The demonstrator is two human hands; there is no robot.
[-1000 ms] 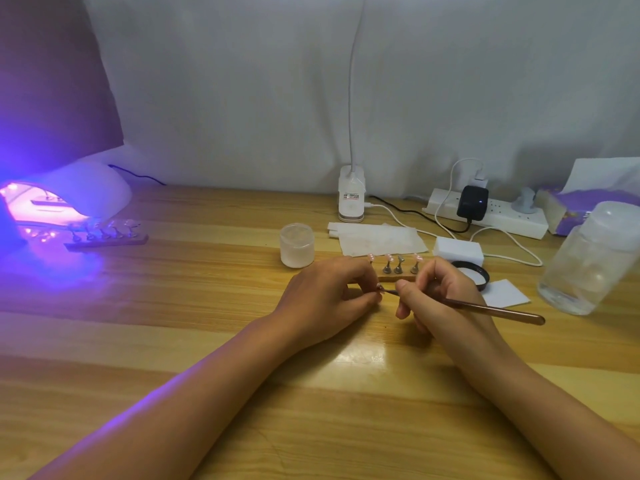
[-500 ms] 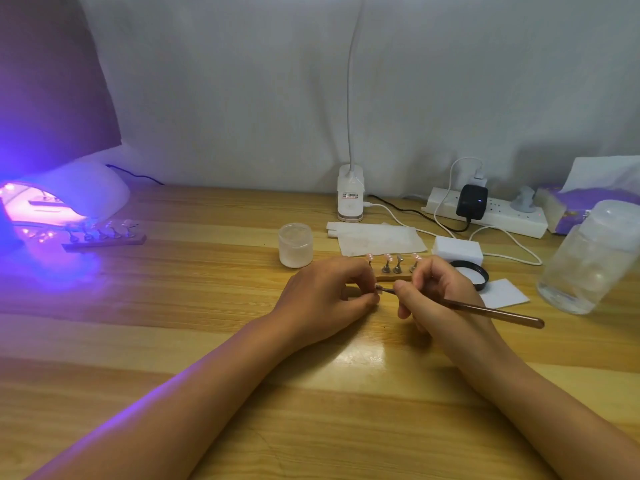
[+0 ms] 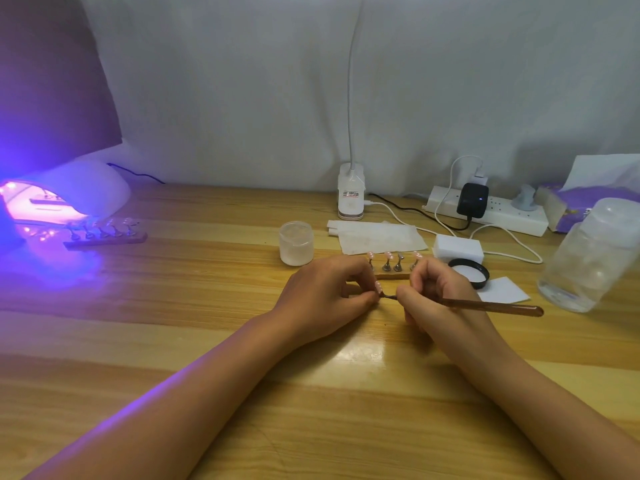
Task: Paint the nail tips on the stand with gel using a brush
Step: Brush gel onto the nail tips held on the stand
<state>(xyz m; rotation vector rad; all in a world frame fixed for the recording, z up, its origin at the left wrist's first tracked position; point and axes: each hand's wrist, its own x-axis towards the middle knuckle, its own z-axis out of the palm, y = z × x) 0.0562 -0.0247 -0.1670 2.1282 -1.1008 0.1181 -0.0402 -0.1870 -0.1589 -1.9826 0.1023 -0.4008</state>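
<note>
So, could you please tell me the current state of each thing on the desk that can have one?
UV lamp: lit, glowing purple.
Jar: open, lid off.
Lid: lying flat beside the stand.
Stand: upright, nail tips mounted.
Nail tip: pinched in left hand.
Brush: held in right hand, tip at the nail tip.
Charger: plugged into power strip.
</note>
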